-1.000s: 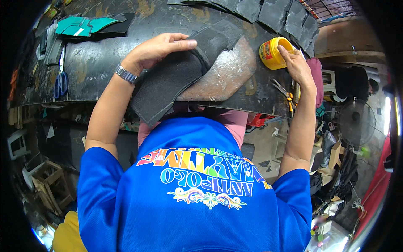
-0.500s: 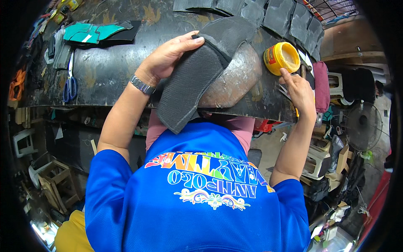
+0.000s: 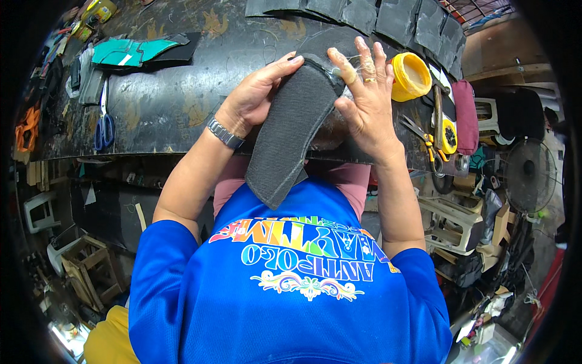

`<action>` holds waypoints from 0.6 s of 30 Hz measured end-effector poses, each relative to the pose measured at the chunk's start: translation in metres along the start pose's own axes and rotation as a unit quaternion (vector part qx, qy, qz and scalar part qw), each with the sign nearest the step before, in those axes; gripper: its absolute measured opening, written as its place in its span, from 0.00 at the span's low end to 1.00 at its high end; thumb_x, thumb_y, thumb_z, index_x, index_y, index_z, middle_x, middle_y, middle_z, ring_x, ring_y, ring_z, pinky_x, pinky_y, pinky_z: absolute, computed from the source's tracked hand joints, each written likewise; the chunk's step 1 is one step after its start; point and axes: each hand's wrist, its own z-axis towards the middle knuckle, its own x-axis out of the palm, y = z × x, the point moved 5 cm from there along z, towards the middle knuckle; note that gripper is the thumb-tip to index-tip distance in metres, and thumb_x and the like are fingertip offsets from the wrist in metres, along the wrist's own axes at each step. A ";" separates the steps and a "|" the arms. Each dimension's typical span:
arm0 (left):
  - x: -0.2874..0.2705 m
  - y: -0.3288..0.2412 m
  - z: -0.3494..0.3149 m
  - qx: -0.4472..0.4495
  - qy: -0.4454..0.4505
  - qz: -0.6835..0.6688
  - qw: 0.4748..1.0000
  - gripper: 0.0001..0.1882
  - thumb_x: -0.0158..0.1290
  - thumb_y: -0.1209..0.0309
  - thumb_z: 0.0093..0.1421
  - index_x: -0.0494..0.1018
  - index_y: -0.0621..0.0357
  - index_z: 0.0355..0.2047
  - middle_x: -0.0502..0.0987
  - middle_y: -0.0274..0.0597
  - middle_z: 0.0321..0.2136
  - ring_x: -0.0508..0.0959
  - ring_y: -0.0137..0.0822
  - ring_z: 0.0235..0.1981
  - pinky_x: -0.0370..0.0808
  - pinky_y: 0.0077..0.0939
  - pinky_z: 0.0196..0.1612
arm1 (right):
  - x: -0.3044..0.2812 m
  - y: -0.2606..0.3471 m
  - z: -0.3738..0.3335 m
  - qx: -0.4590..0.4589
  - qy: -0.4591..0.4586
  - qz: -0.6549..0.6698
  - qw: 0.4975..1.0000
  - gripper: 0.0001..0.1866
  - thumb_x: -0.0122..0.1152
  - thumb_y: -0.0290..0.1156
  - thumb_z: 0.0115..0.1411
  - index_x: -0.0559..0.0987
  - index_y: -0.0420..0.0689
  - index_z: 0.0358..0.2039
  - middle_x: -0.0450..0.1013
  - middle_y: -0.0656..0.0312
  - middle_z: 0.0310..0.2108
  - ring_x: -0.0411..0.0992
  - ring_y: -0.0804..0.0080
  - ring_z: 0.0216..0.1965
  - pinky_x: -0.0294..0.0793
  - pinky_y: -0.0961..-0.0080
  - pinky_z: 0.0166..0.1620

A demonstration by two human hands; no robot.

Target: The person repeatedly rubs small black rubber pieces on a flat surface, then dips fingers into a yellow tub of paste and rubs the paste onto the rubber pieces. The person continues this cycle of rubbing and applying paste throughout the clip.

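Note:
A curved black piece of ribbed, fabric-like material (image 3: 290, 124) hangs over the table's front edge toward my lap. My left hand (image 3: 257, 91) is closed on its upper edge, thumb on top. My right hand (image 3: 368, 106) is open beside the piece's upper right edge, fingers spread and whitish smears on the fingertips; whether it touches the edge I cannot tell. Just behind it stands a yellow tub (image 3: 407, 85) of pale paste, tilted toward me. Under the piece, a brownish, smooth slab (image 3: 327, 134) shows only in part.
Yellow-handled scissors (image 3: 429, 144), a hammer (image 3: 439, 115) and a maroon block (image 3: 465, 118) lie at the right. Blue-handled scissors (image 3: 104, 124) and teal pieces (image 3: 136, 51) lie at the left. Dark flat pieces (image 3: 397, 21) line the table's back. A fan (image 3: 529, 176) stands right.
My right hand has moved left from the yellow tub to the black piece, its fingers now spread. My left hand has shifted slightly right with the piece, which hangs a little lower.

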 end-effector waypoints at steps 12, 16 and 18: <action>-0.007 0.003 -0.009 -0.003 -0.059 0.040 0.997 0.14 0.55 0.66 0.68 0.74 0.59 0.50 0.81 0.40 0.43 0.82 0.32 0.45 0.82 0.29 0.47 | 0.013 0.037 -0.035 -0.119 0.084 0.014 0.989 0.35 0.39 0.75 0.59 0.76 0.75 0.61 0.53 0.58 0.73 0.38 0.49 0.76 0.29 0.37 0.70; -0.013 -0.011 -0.018 0.001 -0.058 0.031 0.998 0.14 0.56 0.67 0.67 0.76 0.61 0.49 0.82 0.42 0.42 0.83 0.32 0.42 0.81 0.27 0.47 | 0.000 0.031 -0.039 -0.100 0.088 0.272 0.953 0.39 0.39 0.72 0.63 0.85 0.57 0.51 0.55 0.48 0.71 0.39 0.53 0.76 0.29 0.47 0.73; -0.020 -0.019 -0.023 -0.004 -0.071 0.006 0.997 0.12 0.56 0.67 0.67 0.77 0.61 0.46 0.83 0.43 0.42 0.83 0.32 0.41 0.81 0.27 0.46 | -0.005 0.010 -0.036 0.009 0.012 0.393 0.919 0.39 0.39 0.67 0.68 0.85 0.44 0.48 0.57 0.45 0.69 0.47 0.54 0.73 0.38 0.49 0.73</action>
